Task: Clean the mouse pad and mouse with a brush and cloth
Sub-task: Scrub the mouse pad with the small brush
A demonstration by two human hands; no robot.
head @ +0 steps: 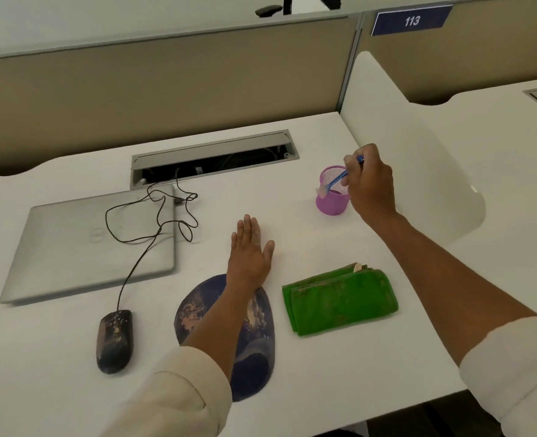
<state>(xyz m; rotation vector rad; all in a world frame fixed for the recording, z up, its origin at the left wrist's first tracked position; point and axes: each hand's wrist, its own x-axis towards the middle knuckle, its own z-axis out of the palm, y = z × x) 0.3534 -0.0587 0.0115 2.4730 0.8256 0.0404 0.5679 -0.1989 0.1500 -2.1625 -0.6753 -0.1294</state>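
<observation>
Brush (339, 179), light and stiff, sits pinched by its handle in your right hand (369, 184) over the purple cup (331, 205) at two o'clock, bristles seemingly down, left hand (250, 252) flat.

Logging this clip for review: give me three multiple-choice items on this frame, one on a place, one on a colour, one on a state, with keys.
1. Where does the mouse lie?
A. on the laptop
B. left of the pad
C. in the cup

2. What colour is the cloth?
A. green
B. red
C. white

3. What is the right hand doing?
A. resting flat
B. wiping
C. gripping the brush

Key: B, it sits on the desk left of the pad; A, the folded cloth is green; C, its fingers curl round the brush at the cup.
</observation>
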